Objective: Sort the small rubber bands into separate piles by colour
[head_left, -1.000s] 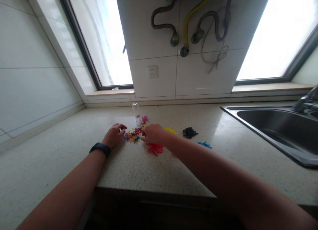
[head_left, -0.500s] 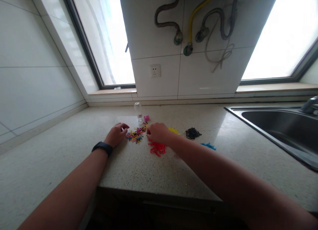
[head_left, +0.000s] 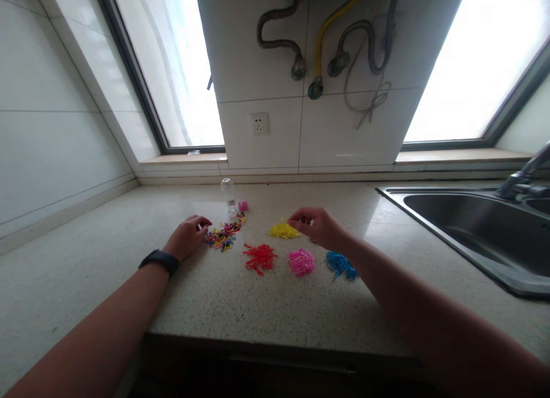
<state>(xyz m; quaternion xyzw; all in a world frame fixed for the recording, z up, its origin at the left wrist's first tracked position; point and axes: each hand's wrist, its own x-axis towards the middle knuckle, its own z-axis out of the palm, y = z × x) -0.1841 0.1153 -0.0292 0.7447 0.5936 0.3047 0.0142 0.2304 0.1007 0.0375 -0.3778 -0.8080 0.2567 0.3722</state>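
My left hand, with a dark band on its wrist, rests on the counter at the edge of a mixed-colour heap of small rubber bands. Its fingers are loosely bent and apart, and nothing shows in them. My right hand is over the right side of the yellow rubber bands, thumb and fingertips drawn together; whatever they pinch is too small to make out. Nearer me lie separate piles of red rubber bands, pink rubber bands and blue rubber bands, the blue partly behind my right forearm.
Behind the mixed heap stands a clear bottle beside a small pink object. A steel sink is set into the counter on the right. Hoses and a socket are on the tiled wall.
My right hand has moved right, from the mixed heap to the yellow pile, uncovering the pink pile. The black pile is now hidden behind it. My left hand stays beside the mixed heap.
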